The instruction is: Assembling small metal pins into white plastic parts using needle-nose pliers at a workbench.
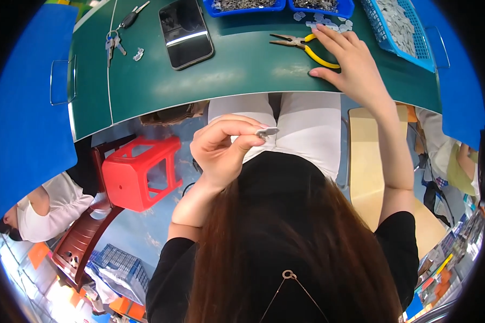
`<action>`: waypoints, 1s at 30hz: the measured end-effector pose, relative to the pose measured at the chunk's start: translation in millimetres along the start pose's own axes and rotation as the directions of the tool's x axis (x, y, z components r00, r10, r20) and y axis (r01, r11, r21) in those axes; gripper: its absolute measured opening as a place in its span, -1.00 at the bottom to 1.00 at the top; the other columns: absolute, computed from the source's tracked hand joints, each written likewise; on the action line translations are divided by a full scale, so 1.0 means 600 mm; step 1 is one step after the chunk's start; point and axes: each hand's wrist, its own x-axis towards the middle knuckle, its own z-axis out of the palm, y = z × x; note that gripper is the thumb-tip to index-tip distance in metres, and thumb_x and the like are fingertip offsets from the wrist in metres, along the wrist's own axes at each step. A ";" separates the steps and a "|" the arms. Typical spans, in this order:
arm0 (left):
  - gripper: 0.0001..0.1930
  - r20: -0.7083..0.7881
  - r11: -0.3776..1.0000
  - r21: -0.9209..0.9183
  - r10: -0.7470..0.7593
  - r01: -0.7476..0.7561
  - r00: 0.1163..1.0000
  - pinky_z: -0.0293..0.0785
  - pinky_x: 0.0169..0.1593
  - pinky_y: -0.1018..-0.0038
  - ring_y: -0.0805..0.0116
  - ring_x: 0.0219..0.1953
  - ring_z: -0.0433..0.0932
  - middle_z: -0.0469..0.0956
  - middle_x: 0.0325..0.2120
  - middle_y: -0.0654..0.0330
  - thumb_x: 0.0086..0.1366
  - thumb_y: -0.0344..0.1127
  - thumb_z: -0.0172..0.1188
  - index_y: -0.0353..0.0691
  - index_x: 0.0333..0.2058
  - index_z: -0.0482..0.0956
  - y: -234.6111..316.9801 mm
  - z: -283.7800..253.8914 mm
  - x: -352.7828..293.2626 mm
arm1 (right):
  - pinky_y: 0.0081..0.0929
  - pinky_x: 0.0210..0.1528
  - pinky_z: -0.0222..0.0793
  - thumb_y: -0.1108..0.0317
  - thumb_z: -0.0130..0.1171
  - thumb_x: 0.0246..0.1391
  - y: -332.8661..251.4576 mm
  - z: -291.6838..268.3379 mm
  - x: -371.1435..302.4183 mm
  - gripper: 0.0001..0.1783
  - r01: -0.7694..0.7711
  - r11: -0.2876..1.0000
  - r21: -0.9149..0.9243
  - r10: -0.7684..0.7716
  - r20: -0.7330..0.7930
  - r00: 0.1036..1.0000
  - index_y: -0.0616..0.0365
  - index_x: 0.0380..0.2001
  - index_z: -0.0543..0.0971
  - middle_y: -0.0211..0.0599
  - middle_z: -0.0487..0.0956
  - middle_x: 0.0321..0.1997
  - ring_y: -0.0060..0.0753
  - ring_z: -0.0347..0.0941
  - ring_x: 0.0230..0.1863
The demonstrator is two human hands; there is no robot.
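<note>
My left hand (223,142) is raised above my lap, short of the table edge. Its thumb and index finger pinch a small flat grey piece (267,131), whose exact kind I cannot make out. On the green table, my right hand (353,62) rests over a pair of pliers (322,58) with yellow handles, thumb and fingers apart. The fingers hide part of the handles, and the metal jaws point left. Beyond my right fingertips lie several small translucent pieces (346,25).
Two blue trays (246,12) of small metal parts stand at the far edge. A light-blue basket (389,39) of grey pieces is at the right. A phone (185,33), keys (128,20) and a small clear piece (138,54) lie leftward. A red stool (125,183) stands below; people sit at both sides.
</note>
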 end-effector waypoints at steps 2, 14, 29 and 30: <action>-0.91 0.033 0.999 0.032 0.043 -0.044 0.999 0.51 -0.33 0.55 0.35 -0.41 0.59 0.59 -0.48 0.04 0.00 -0.64 0.27 -0.41 -0.48 0.54 0.009 0.000 0.001 | -0.41 0.12 0.22 0.13 0.33 -0.18 0.009 -0.004 0.005 -0.29 0.013 1.000 -0.015 -0.012 0.050 0.999 0.09 0.10 0.39 -0.25 0.42 0.07 -0.23 0.28 0.00; -0.83 0.149 0.949 0.204 0.211 -0.239 0.966 0.53 -0.39 0.56 0.33 -0.45 0.62 0.62 -0.49 0.10 -0.06 -0.53 0.36 -0.30 -0.45 0.56 0.028 -0.007 0.004 | -0.39 0.03 0.30 0.47 0.28 -0.35 -0.013 0.008 0.014 -0.47 0.091 0.987 -0.134 -0.086 0.038 0.996 0.33 -0.16 0.45 -0.13 0.42 -0.13 -0.16 0.34 -0.08; -0.76 0.352 0.866 0.354 0.225 -0.352 0.909 0.52 -0.37 0.57 0.34 -0.44 0.62 0.62 -0.47 0.19 -0.13 -0.44 0.41 -0.23 -0.42 0.58 0.055 -0.021 0.023 | -0.39 -0.37 0.37 0.37 0.43 -0.48 -0.091 -0.201 -0.003 -0.48 0.466 0.801 0.376 -0.504 0.006 0.863 0.21 -0.28 0.57 -0.18 0.50 -0.30 -0.14 0.39 -0.31; -0.76 0.362 0.862 0.354 0.230 -0.362 0.903 0.52 -0.37 0.57 0.35 -0.44 0.62 0.62 -0.46 0.20 -0.13 -0.44 0.41 -0.22 -0.42 0.58 0.055 -0.021 0.026 | -0.40 -0.38 0.37 0.38 0.43 -0.52 -0.092 -0.207 -0.002 -0.46 0.464 0.823 0.329 -0.501 0.035 0.865 0.21 -0.27 0.57 -0.19 0.50 -0.30 -0.15 0.39 -0.31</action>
